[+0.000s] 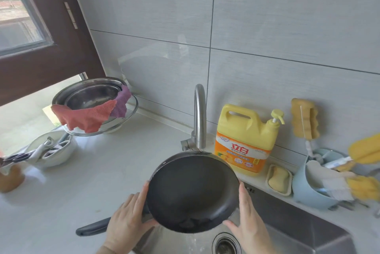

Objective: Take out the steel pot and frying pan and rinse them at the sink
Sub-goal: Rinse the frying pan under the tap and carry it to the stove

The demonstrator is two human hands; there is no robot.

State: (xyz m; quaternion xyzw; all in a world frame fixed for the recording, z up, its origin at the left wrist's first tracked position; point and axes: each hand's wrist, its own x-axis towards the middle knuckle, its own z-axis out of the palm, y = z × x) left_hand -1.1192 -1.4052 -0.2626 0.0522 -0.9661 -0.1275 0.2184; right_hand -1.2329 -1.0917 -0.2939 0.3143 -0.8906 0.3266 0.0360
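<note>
One item: round black non-stick frying pan (193, 193), tilted over the steel sink (298, 231) at the counter's front edge, under the curved steel tap (199, 117).
Handling: judged rigid, moderately heavy, wet and slippery; handle offers the firmest hold.
Left hand (125, 227): fingers spread, cupping the rim beside the handle.
Right hand (245, 218): open, pressed flat against the opposite rim.

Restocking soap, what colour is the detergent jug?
Yellow detergent jug with an orange label, head view.
</note>
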